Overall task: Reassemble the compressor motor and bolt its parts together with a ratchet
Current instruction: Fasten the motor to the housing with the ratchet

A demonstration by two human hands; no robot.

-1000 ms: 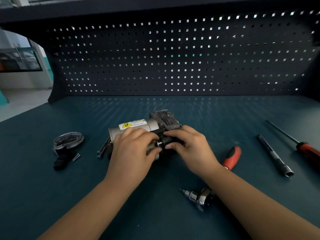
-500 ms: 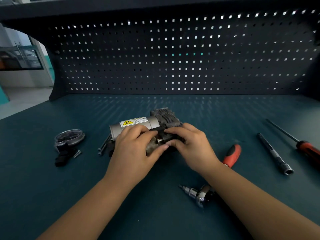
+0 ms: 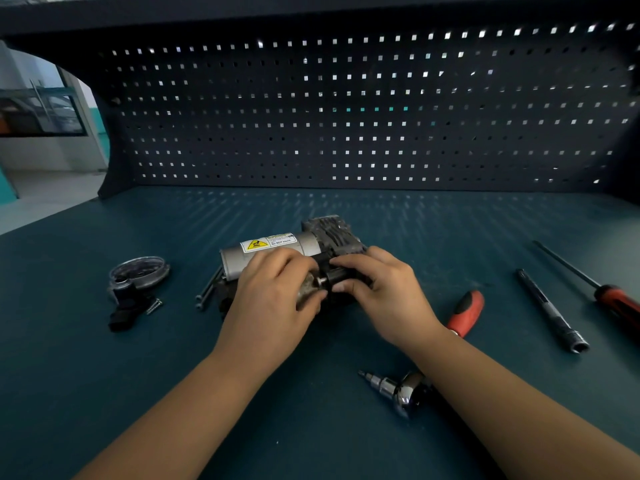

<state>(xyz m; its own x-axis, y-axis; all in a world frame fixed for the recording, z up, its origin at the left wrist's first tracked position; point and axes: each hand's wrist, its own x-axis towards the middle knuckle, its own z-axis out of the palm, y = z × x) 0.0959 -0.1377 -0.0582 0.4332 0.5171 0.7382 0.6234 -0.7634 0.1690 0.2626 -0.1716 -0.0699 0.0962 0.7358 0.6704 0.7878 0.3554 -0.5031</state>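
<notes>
The compressor motor (image 3: 277, 247), a silver cylinder with a yellow warning label and a dark finned head, lies on the bench (image 3: 104, 393) at the centre. My left hand (image 3: 273, 299) curls over its front left side and grips the housing. My right hand (image 3: 377, 289) pinches a dark cylindrical part (image 3: 337, 276) against the motor's front. The ratchet (image 3: 398, 391), chrome head with a bit, lies near my right forearm; its red handle (image 3: 465, 311) shows beyond my wrist. Long bolts (image 3: 207, 292) lie just left of the motor.
A round clear cover (image 3: 140, 271) with a black connector (image 3: 124, 310) and a small screw (image 3: 154, 306) sits at the left. A black extension bar (image 3: 550, 308) and a red-handled screwdriver (image 3: 609, 296) lie at the right. A pegboard (image 3: 346, 109) closes the back.
Both hands have stayed on the motor; my right fingers have shifted slightly on the dark part. The camera has tilted a little.
</notes>
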